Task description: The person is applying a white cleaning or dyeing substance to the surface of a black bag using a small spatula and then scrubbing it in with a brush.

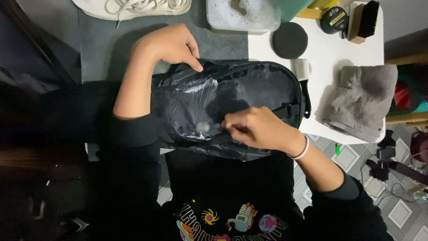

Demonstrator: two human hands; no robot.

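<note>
A black bag (249, 89) with a shiny wet surface and white foam streaks lies across the table edge and my lap. My left hand (171, 44) grips its far upper edge, thumb pressed on the fabric. At the bag's near side, my right hand (256, 129), with a white band on the wrist, pinches a small pale object (205, 127). The object is blurred and rests against the bag's surface beside a patch of foam; I cannot tell what it is.
A white sneaker (133, 6) and a clear tub of soapy water (243, 15) sit at the back on a grey mat (102, 49). On the white table (330, 53) are a round black pad (290, 40), white-bristled brush (303, 73), grey towel (361, 100), wooden brush (363, 20) and black tin (334, 18).
</note>
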